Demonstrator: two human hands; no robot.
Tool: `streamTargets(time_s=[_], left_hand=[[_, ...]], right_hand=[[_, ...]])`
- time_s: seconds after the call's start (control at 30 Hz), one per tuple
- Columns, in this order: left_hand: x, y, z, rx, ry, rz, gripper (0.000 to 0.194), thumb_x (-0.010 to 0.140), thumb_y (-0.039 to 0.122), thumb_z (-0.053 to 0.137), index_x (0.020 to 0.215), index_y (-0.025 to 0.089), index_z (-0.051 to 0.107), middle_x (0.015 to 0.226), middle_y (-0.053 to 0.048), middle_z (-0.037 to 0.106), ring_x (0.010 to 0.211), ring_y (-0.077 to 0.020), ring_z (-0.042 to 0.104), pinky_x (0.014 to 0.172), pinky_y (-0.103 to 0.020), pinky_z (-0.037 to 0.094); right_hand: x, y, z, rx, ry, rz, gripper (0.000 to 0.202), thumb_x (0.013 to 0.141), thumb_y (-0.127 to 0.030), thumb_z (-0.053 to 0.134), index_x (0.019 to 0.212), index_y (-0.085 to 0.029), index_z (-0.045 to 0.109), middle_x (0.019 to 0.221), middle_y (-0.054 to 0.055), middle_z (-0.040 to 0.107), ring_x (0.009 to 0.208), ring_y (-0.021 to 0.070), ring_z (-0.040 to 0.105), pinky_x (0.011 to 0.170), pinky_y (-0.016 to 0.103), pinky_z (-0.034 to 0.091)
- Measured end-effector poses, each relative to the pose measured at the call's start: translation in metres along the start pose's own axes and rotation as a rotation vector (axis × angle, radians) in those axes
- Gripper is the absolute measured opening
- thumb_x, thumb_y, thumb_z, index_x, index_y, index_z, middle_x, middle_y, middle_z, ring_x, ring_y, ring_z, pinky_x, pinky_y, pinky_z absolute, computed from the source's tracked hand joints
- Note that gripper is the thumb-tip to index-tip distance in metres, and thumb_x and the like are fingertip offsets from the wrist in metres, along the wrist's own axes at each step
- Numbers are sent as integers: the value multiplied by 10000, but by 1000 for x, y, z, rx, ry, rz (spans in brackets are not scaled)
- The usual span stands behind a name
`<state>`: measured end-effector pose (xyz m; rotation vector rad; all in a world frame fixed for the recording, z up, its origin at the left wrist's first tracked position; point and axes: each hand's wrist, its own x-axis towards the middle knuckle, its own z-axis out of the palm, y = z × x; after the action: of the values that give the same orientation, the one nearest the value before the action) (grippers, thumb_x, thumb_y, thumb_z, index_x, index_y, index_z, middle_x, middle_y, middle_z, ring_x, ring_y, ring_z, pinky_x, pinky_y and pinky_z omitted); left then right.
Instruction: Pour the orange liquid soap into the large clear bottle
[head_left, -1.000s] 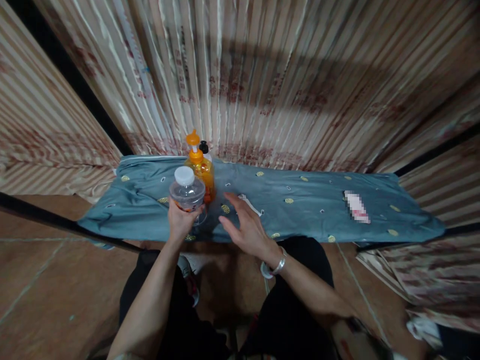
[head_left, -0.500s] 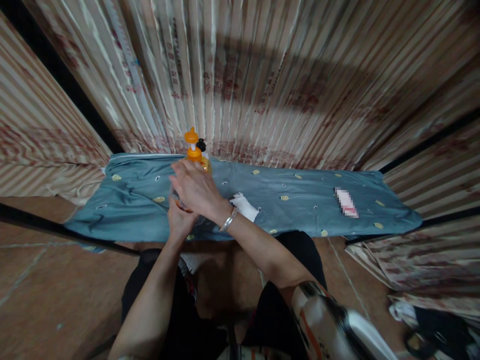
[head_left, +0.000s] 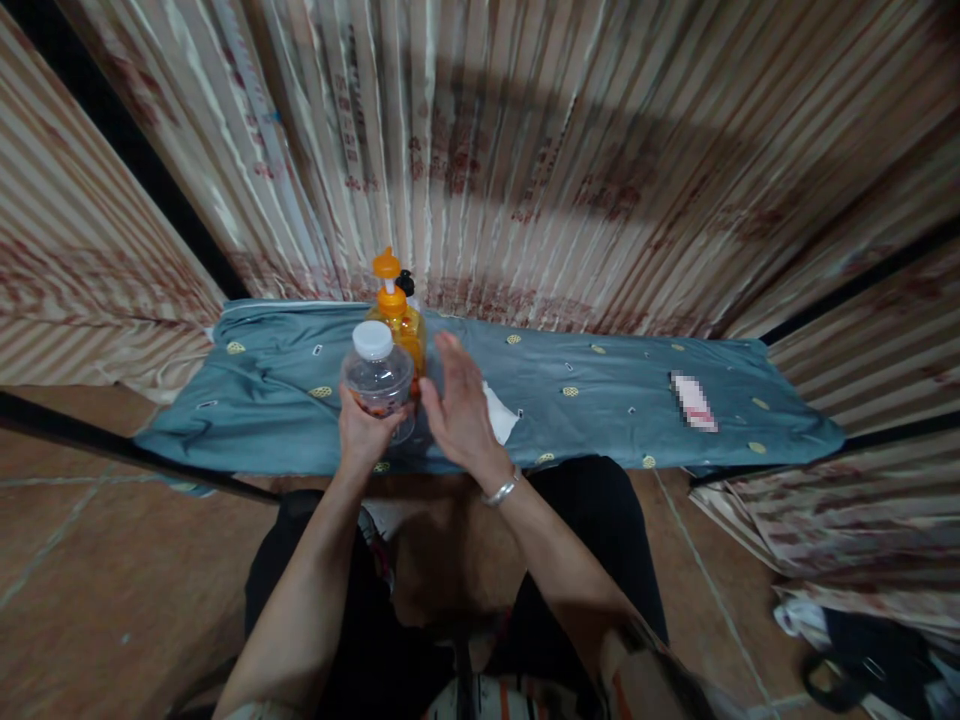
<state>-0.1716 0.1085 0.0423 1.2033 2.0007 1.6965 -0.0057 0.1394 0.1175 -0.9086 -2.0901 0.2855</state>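
Observation:
A clear round bottle [head_left: 380, 375] with a white cap stands upright near the left part of the cloth-covered surface. My left hand [head_left: 365, 427] is wrapped round its lower front. To the right of the bottle, my right hand [head_left: 459, 405] is raised with its fingers apart and holds nothing; a silver bracelet circles its wrist. Behind the clear bottle is an orange pump bottle [head_left: 409, 330], partly hidden by it. A black-topped bottle [head_left: 406, 283] shows behind the pump. White tissue [head_left: 500, 414] lies just right of my right hand, which partly covers it.
The blue-green patterned cloth [head_left: 600, 400] covers a long narrow surface. A pinkish-white item [head_left: 694, 402], blurred by pixels, lies towards its right end. Pleated curtains [head_left: 510, 180] and dark poles [head_left: 142, 170] surround it. Dark bags or clothes [head_left: 885, 660] are on the floor at the lower right.
My right hand has come off the top of the clear bottle and moved right, its fingers now spread. The white cap has come into view. My left hand stays at the bottle.

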Motion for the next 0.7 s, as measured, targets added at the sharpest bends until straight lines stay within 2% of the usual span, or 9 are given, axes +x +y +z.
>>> streamTargets(time_s=[0.1, 0.17, 0.2, 0.27, 0.37, 0.47, 0.53, 0.63, 0.7], left_hand=[[-3, 1, 0, -75, -18, 31, 1195, 492, 447, 987, 1501, 141, 424, 1480, -237, 612, 1372, -383, 618, 1177, -516, 470], [-4, 2, -2, -145, -23, 70, 1308, 485, 459, 1001, 1571, 148, 343, 1629, -262, 457, 1521, -387, 466, 1262, -499, 360], [-6, 3, -5, -169, -22, 76, 1344, 492, 479, 1002, 1595, 156, 306, 1665, -265, 402, 1559, -391, 409, 1278, -501, 329], [-10, 6, -15, -183, -11, 54, 1340, 544, 534, 978, 1618, 171, 264, 1666, -261, 392, 1573, -396, 382, 1272, -521, 332], [-26, 16, -38, -180, 96, 55, 1094, 703, 570, 890, 1570, 172, 354, 1608, -237, 466, 1537, -373, 436, 1259, -530, 353], [-64, 30, -49, -208, 134, 78, 724, 769, 530, 850, 1357, 209, 575, 1397, -145, 638, 1386, -332, 593, 1224, -494, 413], [-100, 39, -40, -327, -40, -97, 497, 830, 535, 787, 1201, 227, 669, 1256, -115, 715, 1322, -317, 641, 1210, -472, 428], [-153, 51, -7, -695, -323, -625, 747, 648, 530, 910, 1291, 250, 649, 1391, -123, 694, 1427, -333, 569, 1197, -445, 425], [-177, 58, 14, -743, -406, -733, 844, 575, 578, 923, 1290, 215, 659, 1339, -160, 722, 1331, -380, 639, 1087, -476, 512]], right_hand=[[-34, 59, -3, -53, -26, 357, 560, 1018, -242, 537, 1533, -48, 435, 1588, 290, 500, 1549, 355, 430, 1263, 591, 353], [-45, 88, -3, -49, -105, 569, 643, 921, -244, 674, 1494, -28, 478, 1587, 315, 498, 1517, 402, 454, 1239, 621, 360], [-47, 98, -2, -19, -153, 624, 647, 873, -245, 728, 1453, -41, 527, 1564, 302, 531, 1490, 404, 485, 1230, 599, 377], [-50, 108, -2, 20, -185, 641, 465, 834, -207, 736, 1277, -82, 666, 1419, 265, 666, 1375, 377, 602, 1183, 508, 446], [-54, 111, -7, 79, -176, 661, 171, 890, -221, 642, 1020, -162, 736, 1046, 166, 801, 1099, 331, 744, 1012, 423, 547], [-66, 105, -15, 159, -141, 698, 219, 945, -348, 583, 886, -181, 712, 770, 80, 753, 805, 287, 748, 780, 372, 576], [-79, 93, -16, 232, -134, 718, 362, 986, -459, 516, 844, -180, 698, 672, 45, 703, 636, 234, 685, 623, 325, 542], [-108, 62, -15, 354, -144, 714, 490, 1031, -541, 413, 981, -164, 722, 762, 58, 748, 629, 201, 676, 601, 303, 551], [-131, 38, -17, 403, -175, 685, 471, 1028, -554, 449, 1068, -179, 732, 901, 82, 791, 791, 235, 739, 743, 348, 608]])
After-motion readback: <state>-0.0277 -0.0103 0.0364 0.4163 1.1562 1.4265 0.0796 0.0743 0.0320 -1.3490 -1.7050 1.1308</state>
